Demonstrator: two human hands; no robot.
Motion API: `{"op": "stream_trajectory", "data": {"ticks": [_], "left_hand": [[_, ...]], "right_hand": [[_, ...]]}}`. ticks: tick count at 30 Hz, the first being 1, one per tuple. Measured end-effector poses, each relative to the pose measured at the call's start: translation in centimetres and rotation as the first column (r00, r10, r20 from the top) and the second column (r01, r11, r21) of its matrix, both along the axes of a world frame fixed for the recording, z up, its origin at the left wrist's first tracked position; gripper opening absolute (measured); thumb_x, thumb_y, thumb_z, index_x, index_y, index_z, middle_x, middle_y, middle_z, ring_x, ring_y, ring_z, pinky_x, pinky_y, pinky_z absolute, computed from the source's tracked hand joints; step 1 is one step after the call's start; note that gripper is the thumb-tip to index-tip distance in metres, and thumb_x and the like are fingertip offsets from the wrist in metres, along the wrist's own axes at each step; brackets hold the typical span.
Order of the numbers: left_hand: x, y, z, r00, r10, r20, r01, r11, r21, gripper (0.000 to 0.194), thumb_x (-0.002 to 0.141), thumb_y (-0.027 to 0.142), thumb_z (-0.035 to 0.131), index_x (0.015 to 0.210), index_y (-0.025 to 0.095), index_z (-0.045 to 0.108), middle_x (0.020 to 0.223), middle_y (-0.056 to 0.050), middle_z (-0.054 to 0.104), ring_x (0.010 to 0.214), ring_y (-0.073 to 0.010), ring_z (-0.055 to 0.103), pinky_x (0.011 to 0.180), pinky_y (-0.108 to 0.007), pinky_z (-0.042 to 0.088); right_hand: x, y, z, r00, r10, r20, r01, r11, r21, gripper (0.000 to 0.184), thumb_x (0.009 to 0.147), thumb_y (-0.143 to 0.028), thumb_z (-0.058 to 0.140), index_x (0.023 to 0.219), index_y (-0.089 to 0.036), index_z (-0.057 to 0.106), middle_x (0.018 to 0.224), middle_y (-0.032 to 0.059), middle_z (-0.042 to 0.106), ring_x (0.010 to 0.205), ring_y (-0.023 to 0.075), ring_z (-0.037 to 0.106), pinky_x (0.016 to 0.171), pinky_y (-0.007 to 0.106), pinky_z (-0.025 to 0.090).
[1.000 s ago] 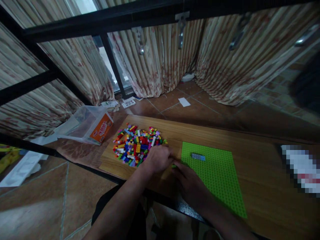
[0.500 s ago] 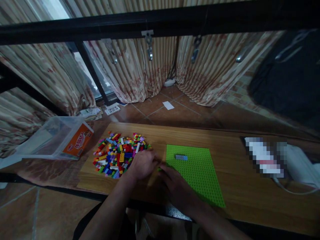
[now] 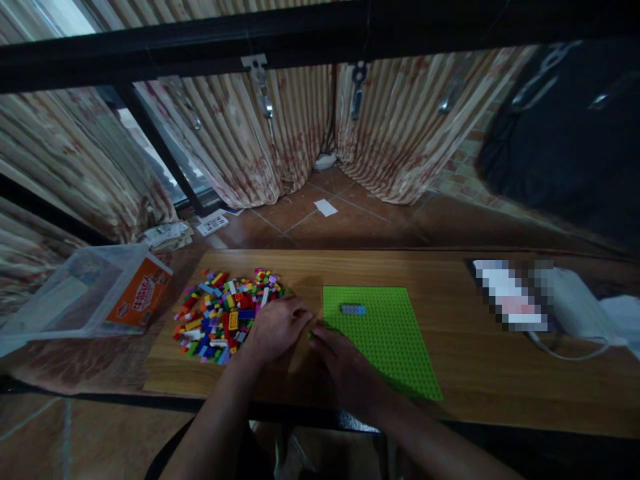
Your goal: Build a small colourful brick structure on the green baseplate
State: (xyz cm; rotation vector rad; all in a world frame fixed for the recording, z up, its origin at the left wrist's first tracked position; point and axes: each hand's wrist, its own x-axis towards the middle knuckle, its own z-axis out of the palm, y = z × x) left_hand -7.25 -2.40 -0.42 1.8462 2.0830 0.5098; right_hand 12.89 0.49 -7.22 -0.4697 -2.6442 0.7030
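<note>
My left hand [image 3: 279, 328] is closed beside the pile of mixed toy bricks [image 3: 227, 319], its fingertips pinched together. Whatever they may hold is hidden. Just to its right, my right hand [image 3: 345, 363] pinches a small green brick [image 3: 311, 335], of which only a sliver shows. The two sets of fingertips are close together over the wooden tabletop. Right of them lies a flat green studded baseplate [image 3: 385, 347], partly covered by my right hand along its left side. A grey and light-blue brick row [image 3: 353, 309] sits near its upper left part.
At the left end lies a clear plastic box [image 3: 85, 287] with an orange label. A blurred-out phone-like object [image 3: 510, 293] and a white item with a cable [image 3: 580, 307] rest on the right of the wooden table [image 3: 480, 373]. A dark bar with hanging metal clips crosses above.
The view has swung slightly, so the whole scene sits a little further left. My hands keep nearly the same pose, with the fingertips still close together.
</note>
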Motion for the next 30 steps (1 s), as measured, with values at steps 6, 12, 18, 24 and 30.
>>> {"op": "stream_trajectory", "data": {"ticks": [6, 12, 18, 24, 30], "left_hand": [[-0.4, -0.5, 0.9, 0.974, -0.099, 0.205, 0.107, 0.994, -0.03, 0.011, 0.084, 0.026, 0.064, 0.088, 0.018, 0.069, 0.087, -0.003, 0.07, 0.078, -0.0151, 0.064, 0.069, -0.023, 0.045], [0.2, -0.8, 1.1, 0.958, -0.191, 0.216, 0.223, 0.965, -0.137, 0.018, 0.077, 0.023, 0.07, 0.094, 0.019, 0.07, 0.075, 0.002, 0.068, 0.067, -0.0126, 0.061, 0.06, -0.021, 0.042], [0.9, -0.7, 0.4, 0.964, -0.266, -0.012, 0.261, 0.953, -0.152, 0.009, 0.083, 0.024, 0.061, 0.086, 0.019, 0.067, 0.081, -0.003, 0.07, 0.077, -0.0177, 0.064, 0.064, -0.025, 0.043], [1.1, -0.7, 0.5, 0.969, -0.214, -0.127, 0.185, 0.961, -0.207, 0.013, 0.082, 0.023, 0.057, 0.087, 0.018, 0.068, 0.085, -0.007, 0.072, 0.085, -0.0218, 0.066, 0.069, -0.028, 0.046], [-0.6, -1.3, 1.6, 0.991, -0.09, -0.096, 0.068, 0.976, -0.208, 0.016, 0.076, 0.018, 0.058, 0.085, 0.021, 0.07, 0.083, -0.003, 0.071, 0.077, -0.0182, 0.065, 0.066, -0.025, 0.046]], "right_hand": [[0.2, -0.1, -0.8, 0.997, -0.05, -0.062, 0.047, 0.997, -0.055, 0.055, 0.085, -0.005, 0.046, 0.138, -0.018, 0.051, 0.143, 0.0142, 0.053, 0.133, 0.026, 0.048, 0.108, 0.049, 0.045], [0.5, 0.3, -0.4, 0.996, -0.068, -0.053, 0.062, 0.993, -0.099, 0.047, 0.082, -0.009, 0.053, 0.129, -0.017, 0.058, 0.142, 0.0152, 0.053, 0.132, 0.0285, 0.049, 0.108, 0.05, 0.046], [0.7, 0.9, -0.1, 0.995, -0.057, -0.078, 0.044, 0.987, -0.156, 0.031, 0.083, -0.012, 0.055, 0.112, -0.02, 0.062, 0.139, 0.0124, 0.054, 0.131, 0.0258, 0.051, 0.108, 0.047, 0.046], [1.0, 1.9, -0.5, 0.998, -0.018, -0.066, 0.012, 0.996, -0.088, 0.018, 0.084, -0.018, 0.057, 0.101, -0.021, 0.063, 0.135, 0.012, 0.058, 0.127, 0.0262, 0.055, 0.104, 0.046, 0.05], [1.4, 3.1, -1.3, 0.997, 0.027, -0.075, -0.023, 0.998, 0.054, 0.015, 0.088, -0.023, 0.056, 0.1, -0.022, 0.065, 0.134, 0.0119, 0.059, 0.123, 0.0269, 0.059, 0.098, 0.043, 0.055]]}}
